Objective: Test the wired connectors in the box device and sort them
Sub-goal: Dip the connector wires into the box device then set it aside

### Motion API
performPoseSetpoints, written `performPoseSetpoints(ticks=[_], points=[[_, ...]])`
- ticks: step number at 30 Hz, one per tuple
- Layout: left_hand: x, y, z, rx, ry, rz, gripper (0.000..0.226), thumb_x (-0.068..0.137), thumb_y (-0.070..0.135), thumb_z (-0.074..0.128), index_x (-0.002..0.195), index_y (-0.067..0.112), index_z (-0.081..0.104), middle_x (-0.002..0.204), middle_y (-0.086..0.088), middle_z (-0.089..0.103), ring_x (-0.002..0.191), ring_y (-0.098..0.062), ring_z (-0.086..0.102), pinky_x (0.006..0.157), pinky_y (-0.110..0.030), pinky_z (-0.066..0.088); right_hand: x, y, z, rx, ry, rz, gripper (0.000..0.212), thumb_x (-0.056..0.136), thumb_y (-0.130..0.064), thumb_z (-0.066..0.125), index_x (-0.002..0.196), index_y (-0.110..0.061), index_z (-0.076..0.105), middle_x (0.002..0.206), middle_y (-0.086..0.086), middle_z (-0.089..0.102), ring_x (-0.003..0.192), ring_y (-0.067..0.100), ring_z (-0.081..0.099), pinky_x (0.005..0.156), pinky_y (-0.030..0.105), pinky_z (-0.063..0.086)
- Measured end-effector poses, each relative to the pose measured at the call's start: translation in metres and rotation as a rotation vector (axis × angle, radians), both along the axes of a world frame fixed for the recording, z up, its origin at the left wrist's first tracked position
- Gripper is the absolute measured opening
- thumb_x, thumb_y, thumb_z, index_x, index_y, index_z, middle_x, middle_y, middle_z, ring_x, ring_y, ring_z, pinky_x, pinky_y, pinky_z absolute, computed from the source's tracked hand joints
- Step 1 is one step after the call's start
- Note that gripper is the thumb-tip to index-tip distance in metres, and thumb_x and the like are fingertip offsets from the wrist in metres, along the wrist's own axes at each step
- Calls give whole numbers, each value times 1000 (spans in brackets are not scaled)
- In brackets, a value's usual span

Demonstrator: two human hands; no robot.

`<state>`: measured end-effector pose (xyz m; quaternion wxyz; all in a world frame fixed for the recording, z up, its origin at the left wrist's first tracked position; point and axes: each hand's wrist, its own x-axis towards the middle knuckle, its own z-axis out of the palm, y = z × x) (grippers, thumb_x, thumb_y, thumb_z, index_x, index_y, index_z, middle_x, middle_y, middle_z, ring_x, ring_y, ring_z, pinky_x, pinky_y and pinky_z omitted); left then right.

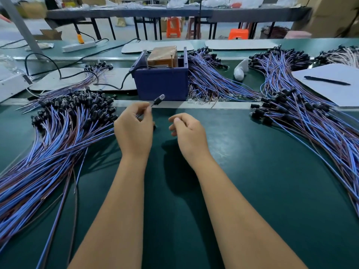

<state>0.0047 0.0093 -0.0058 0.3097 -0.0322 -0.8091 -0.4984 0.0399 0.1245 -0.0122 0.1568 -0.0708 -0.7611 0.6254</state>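
Wired connector (158,100), black body with clear tip, blue and brown leads, pinched in left hand (134,127) before blue box (161,84); right hand (187,129) loosely curled, holding nothing; no legible writing.

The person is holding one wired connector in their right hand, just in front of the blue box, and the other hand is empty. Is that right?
Not quite. The head view shows the left hand pinching the wired connector, just in front of the blue box. The right hand is the empty one, fingers loosely curled.
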Motion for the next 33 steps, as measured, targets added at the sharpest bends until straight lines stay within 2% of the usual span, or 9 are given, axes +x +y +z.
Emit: performPoseSetpoints(ticks=[4,7,11,14,18,21,24,29,33], points=[[10,24,10,561,-28,-392,18,94,12,57,86,18,72,75,4,71,67,-12,66,64,-24,51,-2,7,8,-386,-38,100,30,106,-33,32,94,-22,58,72,9,68,59,20,63,59,23,49],[18,37,15,932,-237,-788,30,92,22,51,71,15,72,68,-1,66,60,-14,60,53,-25,46,-3,15,11,-507,-109,187,48,105,-44,27,100,-14,63,74,8,67,66,23,64,72,34,52],[24,46,13,815,-502,-1051,46,95,29,39,61,10,64,61,-6,59,54,-15,52,50,-24,41,1,23,12,-600,-78,222,53,104,-31,36,62,-19,67,62,6,50,60,17,50,57,25,43],[25,44,13,582,-643,-1070,47,98,31,35,62,11,59,54,-3,47,49,-14,41,47,-25,24,1,28,16,-740,-93,128,43,104,-24,37,75,-12,67,40,-3,48,36,13,46,40,21,37],[22,38,11,413,-832,-1130,56,98,35,36,53,16,62,51,-1,38,41,-10,30,41,-19,22,1,36,16,-845,-112,36,27,103,-20,39,95,-3,59,41,-1,51,35,14,49,45,30,42],[19,30,9,333,-819,-1136,41,95,39,43,78,10,66,57,-4,51,49,-14,31,44,-21,22,0,36,13,-753,-79,2,16,103,-9,39,109,-4,54,43,-1,55,33,12,48,38,22,41],[12,23,7,434,-773,-1072,40,92,40,46,74,14,71,67,-6,59,49,-12,28,48,-25,17,-1,34,11,-707,-33,23,13,102,-4,41,112,-8,48,54,0,63,41,12,55,41,21,44],[-7,27,0,863,-551,-451,26,93,14,51,74,12,68,55,3,57,46,-8,41,42,-17,35,-2,26,8,-476,-35,78,11,99,-4,46,106,-5,54,68,6,70,59,14,63,61,23,54],[-9,37,-10,642,-502,-443,21,97,9,50,83,12,67,66,-1,60,44,-6,50,44,-20,45,-1,14,4,-254,-28,80,12,96,-2,51,89,-10,58,67,7,68,61,15,64,61,23,55]])
